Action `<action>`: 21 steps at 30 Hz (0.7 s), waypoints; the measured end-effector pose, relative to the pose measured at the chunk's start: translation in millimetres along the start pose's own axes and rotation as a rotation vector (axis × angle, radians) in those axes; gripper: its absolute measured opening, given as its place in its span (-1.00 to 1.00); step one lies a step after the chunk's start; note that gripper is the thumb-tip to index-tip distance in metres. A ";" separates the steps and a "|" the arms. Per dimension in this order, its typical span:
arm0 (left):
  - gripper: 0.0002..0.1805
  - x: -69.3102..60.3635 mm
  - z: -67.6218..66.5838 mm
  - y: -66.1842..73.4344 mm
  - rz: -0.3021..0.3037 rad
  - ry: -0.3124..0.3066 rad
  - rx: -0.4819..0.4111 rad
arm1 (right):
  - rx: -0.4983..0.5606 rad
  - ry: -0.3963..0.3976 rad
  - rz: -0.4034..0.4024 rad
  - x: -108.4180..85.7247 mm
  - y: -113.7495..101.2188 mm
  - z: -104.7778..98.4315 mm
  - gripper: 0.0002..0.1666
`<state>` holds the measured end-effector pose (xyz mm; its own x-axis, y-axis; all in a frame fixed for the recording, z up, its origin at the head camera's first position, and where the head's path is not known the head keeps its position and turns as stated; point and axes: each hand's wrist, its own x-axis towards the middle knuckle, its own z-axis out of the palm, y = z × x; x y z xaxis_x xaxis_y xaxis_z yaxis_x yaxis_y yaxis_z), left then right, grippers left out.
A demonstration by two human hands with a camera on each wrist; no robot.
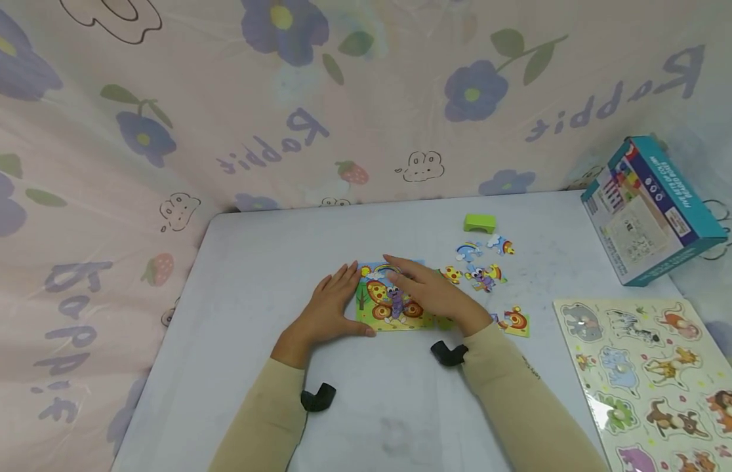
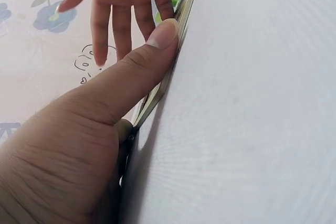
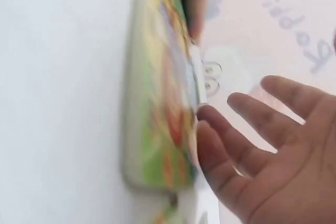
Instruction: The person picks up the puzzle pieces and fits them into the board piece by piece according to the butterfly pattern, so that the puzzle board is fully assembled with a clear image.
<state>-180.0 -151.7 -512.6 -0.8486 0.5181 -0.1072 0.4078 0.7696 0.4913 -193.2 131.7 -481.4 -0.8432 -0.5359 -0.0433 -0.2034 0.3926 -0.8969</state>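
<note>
One bare left hand point(image 1: 327, 316) rests with its fingers straight along the left side of a flat rectangular puzzle board point(image 1: 380, 316), its thumb pressed against the near edge; it is not curled round anything. The board, printed with a purple-bodied butterfly, a sun and a rainbow, lies near the middle of a white-covered table point(image 1: 254, 282). The bare right hand point(image 1: 433, 292), fingers extended and loosely spread, hovers over the board's right part; I cannot tell whether its fingertips touch the surface.

Loose, brightly printed puzzle pieces point(image 1: 483, 278) lie right of the board, below a small lime-green arched block point(image 1: 479, 223). Farther right, a teal-and-white cardboard box point(image 1: 643, 216) bears upside-down white capitals, "FIVE SETS OF"; the rest is hard to make out. A cream board with animal pictures point(image 1: 637, 396) lies nearer the person. On the pale pink flowered sheet point(image 1: 378, 131) behind, "Rabbit" repeats in purple letters. Dark script on the beige right sleeve point(image 1: 519, 393) is too small to read.
</note>
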 end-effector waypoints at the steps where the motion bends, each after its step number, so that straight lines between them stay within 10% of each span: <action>1: 0.51 0.2 0.3 0.0 -0.001 0.003 -0.002 | 0.040 0.026 0.005 -2.2 1.0 -4.2 -0.19; 8: 0.51 0.6 0.9 0.7 -0.007 0.006 0.001 | 0.255 0.240 -0.049 -12.8 16.4 -31.9 -0.32; 21: 0.52 1.6 1.7 0.6 -0.018 0.006 0.009 | 0.311 0.554 -0.038 -28.6 40.5 -57.7 -0.24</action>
<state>-180.5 -149.8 -513.9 -0.8576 0.5023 -0.1105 0.3958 0.7818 0.4818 -206.0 206.1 -491.0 -0.9875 -0.0467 0.1505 -0.1546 0.1012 -0.9828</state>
